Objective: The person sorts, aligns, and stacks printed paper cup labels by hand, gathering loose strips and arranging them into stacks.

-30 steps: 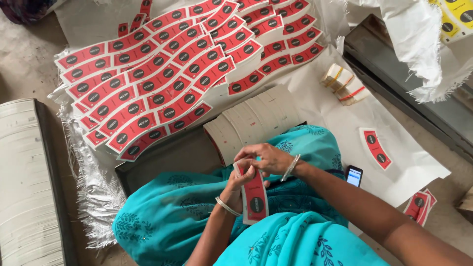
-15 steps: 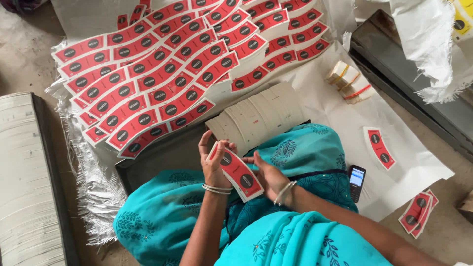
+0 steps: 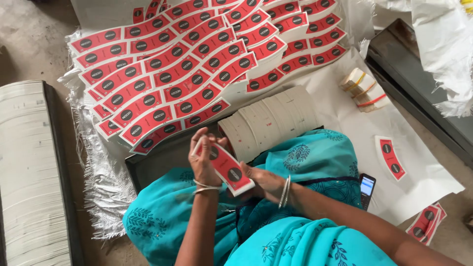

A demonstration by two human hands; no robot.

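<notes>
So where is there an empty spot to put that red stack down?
Bare white sheet lies between the banded bundles and the lone red label. Some dark board shows left of the left hand. The spread of red labels up top is packed, and the white fanned pile fills the middle.

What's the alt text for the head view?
Both hands, left hand and right hand, hold a small stack of curved red labels over a lap in teal cloth. Beyond lie overlapping rows of red labels, a fanned white stack, banded bundles and a phone.
</notes>
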